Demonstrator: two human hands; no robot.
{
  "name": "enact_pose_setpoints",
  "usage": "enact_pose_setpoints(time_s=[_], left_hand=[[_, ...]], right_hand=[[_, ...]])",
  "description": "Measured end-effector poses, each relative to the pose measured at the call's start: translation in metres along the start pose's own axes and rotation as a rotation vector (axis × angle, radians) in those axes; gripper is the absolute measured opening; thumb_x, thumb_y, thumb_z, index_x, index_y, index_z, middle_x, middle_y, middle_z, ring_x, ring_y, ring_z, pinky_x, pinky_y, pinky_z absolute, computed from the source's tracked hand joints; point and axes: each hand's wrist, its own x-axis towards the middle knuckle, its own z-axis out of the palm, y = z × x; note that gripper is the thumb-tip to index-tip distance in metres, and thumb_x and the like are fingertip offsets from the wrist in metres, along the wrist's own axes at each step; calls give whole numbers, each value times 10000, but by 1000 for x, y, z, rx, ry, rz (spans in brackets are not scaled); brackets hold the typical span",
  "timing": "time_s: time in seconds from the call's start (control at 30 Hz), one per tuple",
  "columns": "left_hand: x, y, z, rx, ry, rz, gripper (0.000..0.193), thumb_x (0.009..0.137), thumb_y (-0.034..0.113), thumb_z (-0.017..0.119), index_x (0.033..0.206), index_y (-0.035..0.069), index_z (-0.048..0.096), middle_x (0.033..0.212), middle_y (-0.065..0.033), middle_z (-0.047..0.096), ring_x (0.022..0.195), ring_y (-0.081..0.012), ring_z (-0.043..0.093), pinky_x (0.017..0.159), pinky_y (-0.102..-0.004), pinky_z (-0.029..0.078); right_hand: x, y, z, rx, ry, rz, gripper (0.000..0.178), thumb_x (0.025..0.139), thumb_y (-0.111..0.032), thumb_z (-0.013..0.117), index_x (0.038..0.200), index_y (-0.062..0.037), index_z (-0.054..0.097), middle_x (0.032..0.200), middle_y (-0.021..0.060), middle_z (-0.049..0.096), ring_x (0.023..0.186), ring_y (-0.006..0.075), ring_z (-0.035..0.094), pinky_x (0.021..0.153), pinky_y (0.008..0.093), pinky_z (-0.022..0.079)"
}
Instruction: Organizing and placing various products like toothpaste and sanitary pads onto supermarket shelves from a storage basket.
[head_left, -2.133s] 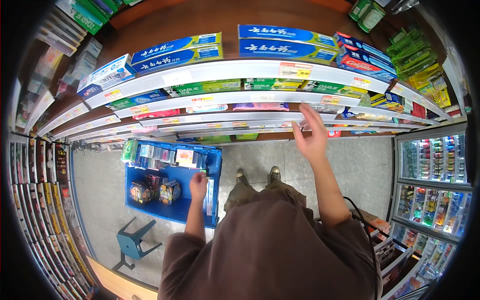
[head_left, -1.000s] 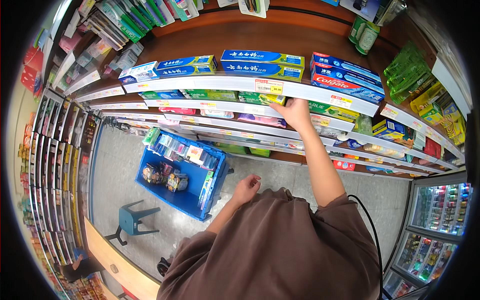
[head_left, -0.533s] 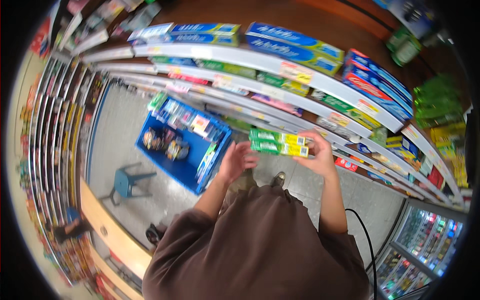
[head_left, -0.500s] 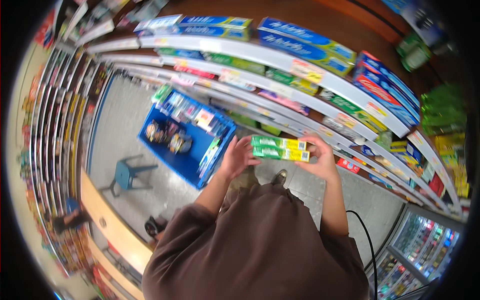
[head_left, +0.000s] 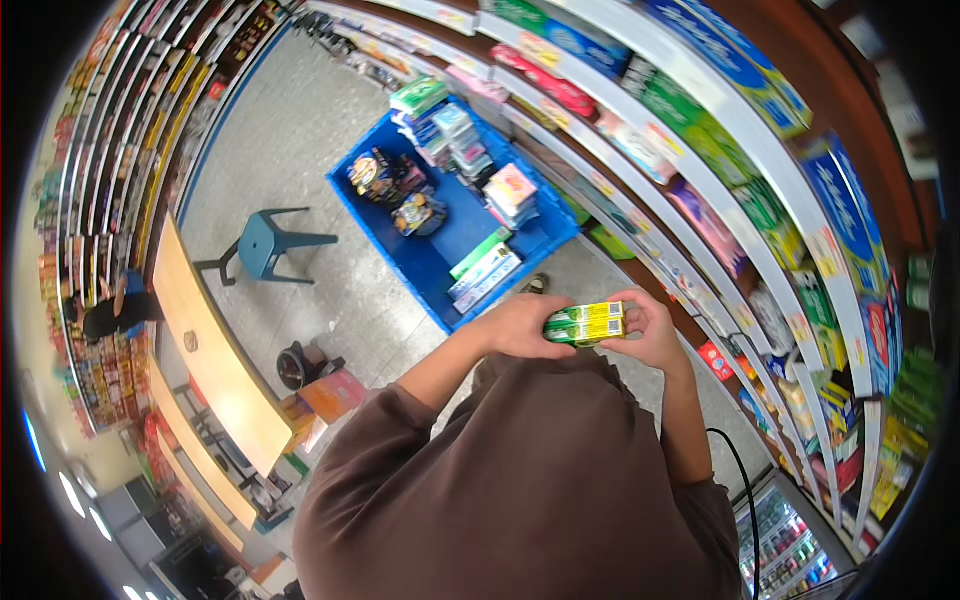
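Note:
Two green-and-yellow toothpaste boxes [head_left: 592, 324] are held side by side in front of my body. My left hand [head_left: 518, 326] grips their green end, its fingers wrapped over it. At the yellow end, my right hand [head_left: 648, 328] pinches them between thumb and fingers. Just beyond my left hand stands a large blue bin [head_left: 405, 272] on the floor. Inside it lie small boxed packs [head_left: 512, 192], long flat cartons [head_left: 487, 275] and round dark-wrapped packs [head_left: 415, 212].
Shelves of toothpaste cartons [head_left: 745, 60] run along the right. A blue-green stool [head_left: 268, 245] stands left of the bin. Farther left are a wooden counter [head_left: 210, 350], a person in dark clothing [head_left: 118, 317] and stocked shelving [head_left: 125, 130]. A black cable [head_left: 745, 480] hangs at lower right.
My left hand has gone from open beside the toothpaste boxes to gripping their green end. The view has turned, so the bin and stool appear farther right.

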Motion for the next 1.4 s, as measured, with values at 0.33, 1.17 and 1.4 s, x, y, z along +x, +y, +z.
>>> enact_pose_setpoints(time_s=[0.33, 1.17, 1.4], left_hand=[[-34, -186, -52, 76, 261, -349, 572, 738, 359, 728, 1147, 53, 471, 883, -246, 643, 859, -416, 645, 745, -479, 512], [10, -485, 53, 10, -8, -997, 672, 886, 391, 568, 1434, 50, 380, 1427, -252, 454, 1287, -400, 487, 1092, -438, 386], [23, -504, 54, -92, -47, -1045, 729, 918, 521, 454, 1419, -7, 408, 1449, -257, 443, 1340, -379, 444, 1118, -416, 346]], right_hand=[[116, 9, 83, -553, 138, -41, 699, 743, -123, 809, 1359, -55, 485, 1256, 115, 565, 974, 215, 630, 836, 367, 526], [47, 93, 82, -362, 480, 376, 407, 795, -11, 734, 1182, -8, 606, 1008, 122, 680, 796, 157, 667, 745, 297, 540], [35, 102, 80, -385, 506, 349, 383, 794, -60, 745, 1152, -19, 616, 1000, 122, 673, 813, 194, 672, 744, 309, 544]])
